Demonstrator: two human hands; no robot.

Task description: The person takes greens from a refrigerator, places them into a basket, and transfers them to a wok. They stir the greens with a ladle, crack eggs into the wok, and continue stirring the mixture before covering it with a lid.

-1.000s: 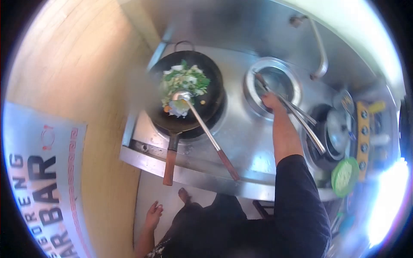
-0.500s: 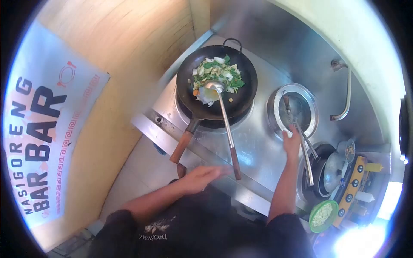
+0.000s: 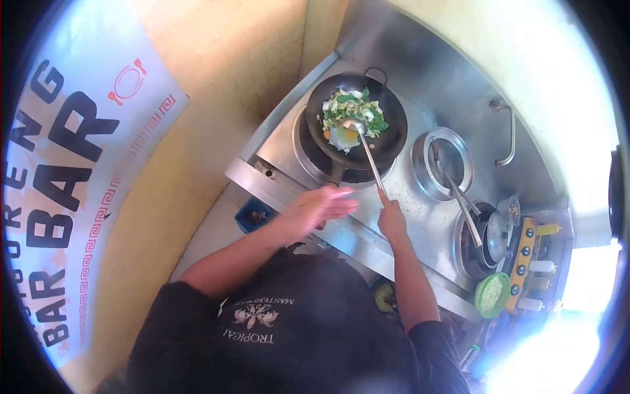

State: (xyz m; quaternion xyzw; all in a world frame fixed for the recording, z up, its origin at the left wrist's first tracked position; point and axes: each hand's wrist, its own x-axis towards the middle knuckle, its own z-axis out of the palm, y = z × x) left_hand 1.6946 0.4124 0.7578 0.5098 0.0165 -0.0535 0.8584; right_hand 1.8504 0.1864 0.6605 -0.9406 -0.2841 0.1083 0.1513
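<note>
A black wok (image 3: 392, 134) sits on the burner at the upper middle. Chopped vegetables (image 3: 361, 108) lie in it, with an egg (image 3: 342, 138) toward the near side. The bowl of a metal ladle (image 3: 369, 154) rests by the egg. My right hand (image 3: 392, 220) is closed around the ladle's wooden handle. Over the wok's handle (image 3: 336, 174), my left hand (image 3: 314, 211) has its fingers stretched out, slightly blurred. Whether it touches the handle cannot be made out.
Right of the wok stands a round metal pot (image 3: 420, 167) with utensils leaning in it. Farther right are a dark pan (image 3: 464, 253), a green bowl (image 3: 489, 295) of pale shreds and several squeeze bottles (image 3: 541, 266). A wall pipe (image 3: 512, 138) juts at the back.
My right hand has moved left from the metal pot and taken hold of the ladle. My left hand has moved up to the wok's handle. The view has shifted.
</note>
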